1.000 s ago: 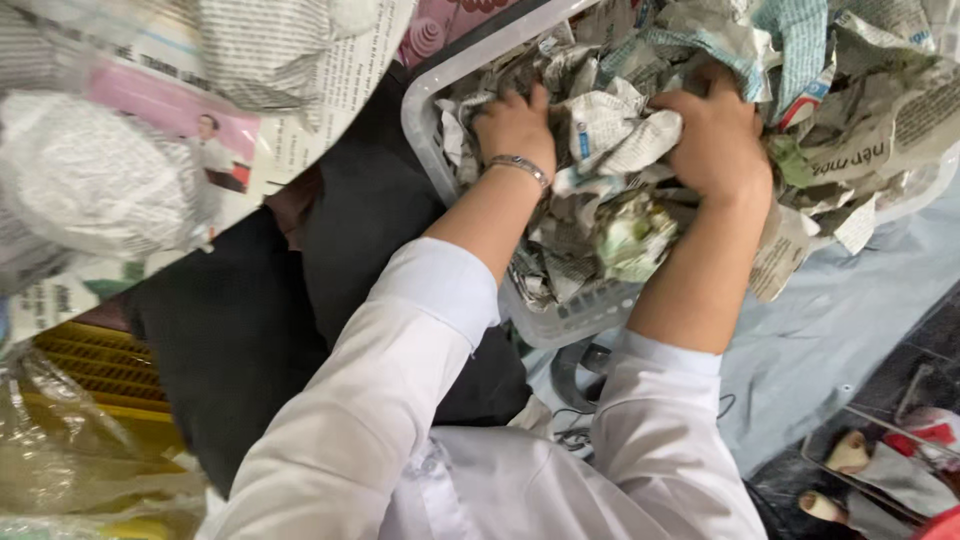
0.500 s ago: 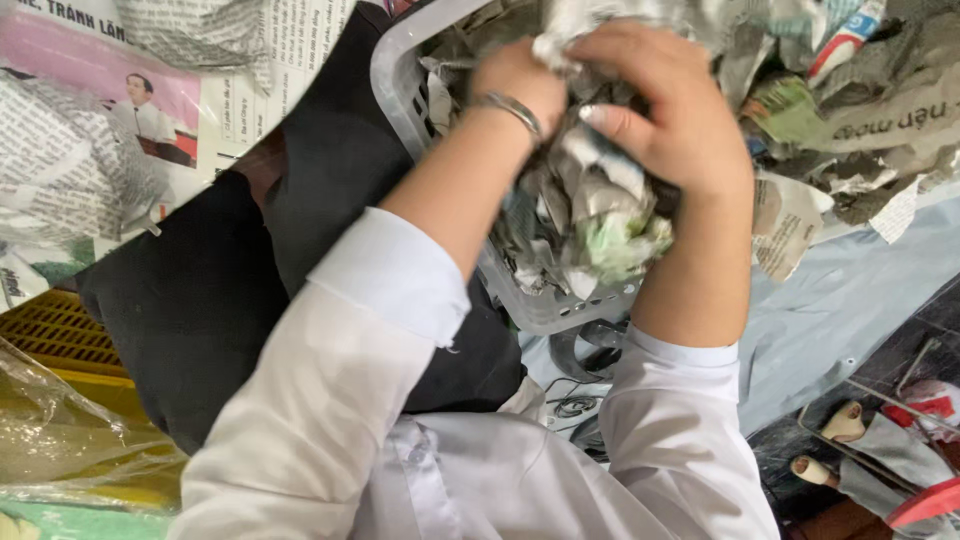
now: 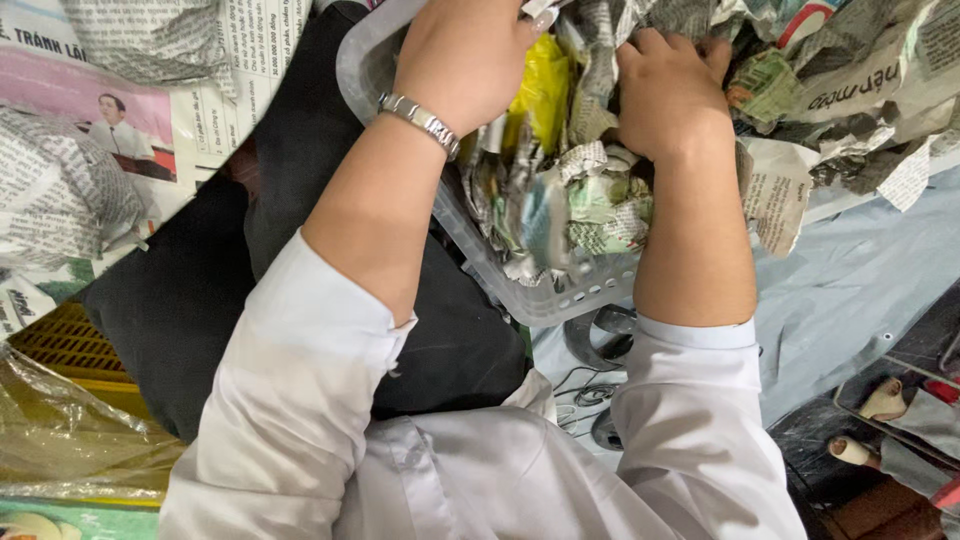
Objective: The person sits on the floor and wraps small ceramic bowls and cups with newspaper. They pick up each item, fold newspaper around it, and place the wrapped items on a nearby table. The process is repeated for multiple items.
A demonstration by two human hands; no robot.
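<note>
A pale plastic basket (image 3: 560,300) with a perforated rim holds several crumpled newspaper wads (image 3: 585,205). Both my hands are dug into the paper. My left hand (image 3: 465,60), with a metal bracelet on the wrist, grips paper at the top edge of the view, next to a yellow piece (image 3: 545,85); its fingertips are cut off by the frame. My right hand (image 3: 670,95) is curled around a wad of newspaper just to the right. White sleeves cover both forearms up to mid-arm.
Flat and crumpled newspaper sheets (image 3: 100,130) lie at the left. Black cloth (image 3: 200,300) sits under my left arm. A yellow crate (image 3: 70,345) and a clear plastic bag (image 3: 60,440) are at lower left. Grey-blue fabric (image 3: 850,290) spreads at the right, with cables (image 3: 590,390) below the basket.
The view has closed in on the basket. My hands went from pressing on the paper to gathering a wad, and have now moved apart, the left further up, baring the yellow piece.
</note>
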